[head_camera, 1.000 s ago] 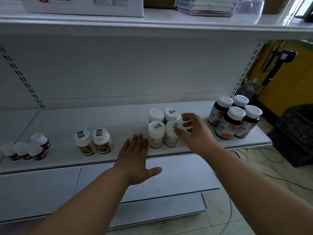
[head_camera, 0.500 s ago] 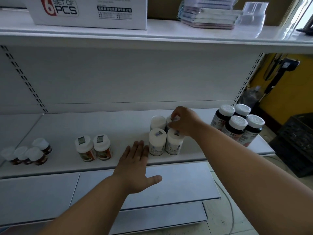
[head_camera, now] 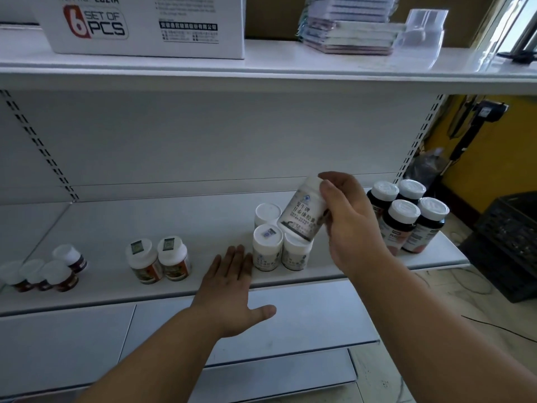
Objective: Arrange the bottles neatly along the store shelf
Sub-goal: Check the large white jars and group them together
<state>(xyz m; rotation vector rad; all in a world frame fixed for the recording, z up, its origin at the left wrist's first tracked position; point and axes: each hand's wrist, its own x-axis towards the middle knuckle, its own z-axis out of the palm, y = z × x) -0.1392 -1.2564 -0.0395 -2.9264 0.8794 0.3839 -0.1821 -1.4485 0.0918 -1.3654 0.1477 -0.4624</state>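
Bottles mostly stand grouped on the shelf (head_camera: 334, 274), but the right hand (head_camera: 353, 225) grips one white bottle (head_camera: 302, 212) tilted above its three mates (head_camera: 267, 247), still unplaced, while the left hand (head_camera: 229, 289) lies flat, empty, beside them.

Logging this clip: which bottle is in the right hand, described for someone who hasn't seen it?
On the white metal store shelf, right of centre, three white plastic bottles stand clustered. The right hand grips a fourth white bottle with dark printed characters above them, the only one lifted and tilted.
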